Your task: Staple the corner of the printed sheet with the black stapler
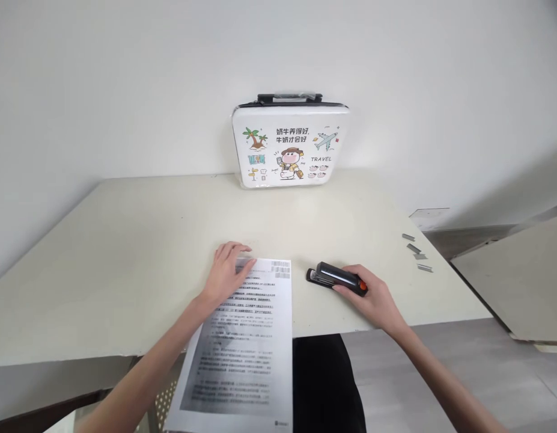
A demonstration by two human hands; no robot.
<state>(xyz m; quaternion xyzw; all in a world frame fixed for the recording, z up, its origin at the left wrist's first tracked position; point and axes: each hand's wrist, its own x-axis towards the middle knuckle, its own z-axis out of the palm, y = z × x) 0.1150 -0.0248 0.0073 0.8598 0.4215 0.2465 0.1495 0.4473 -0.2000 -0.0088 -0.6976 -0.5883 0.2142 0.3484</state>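
Observation:
A printed sheet of paper (242, 355), perhaps a stack, lies partly on the table and hangs over its front edge towards my lap. My left hand (226, 273) rests on the upper left corner of the paper. Its thumb lies across the page and the other fingers reach past the top edge, apart from the thumb. To the right of the paper, my right hand (371, 294) is wrapped round the rear end of a black stapler (339, 276) with an orange-red patch. The stapler's nose points left towards the paper, with a gap between them, and nothing shows in its jaws.
Several strips of staples (413, 248) lie near the right edge of the pale table (125, 258). A white case (291, 147) with cartoon prints and a black handle stands against the wall at the back. A pale panel (521, 276) stands on the floor at the right.

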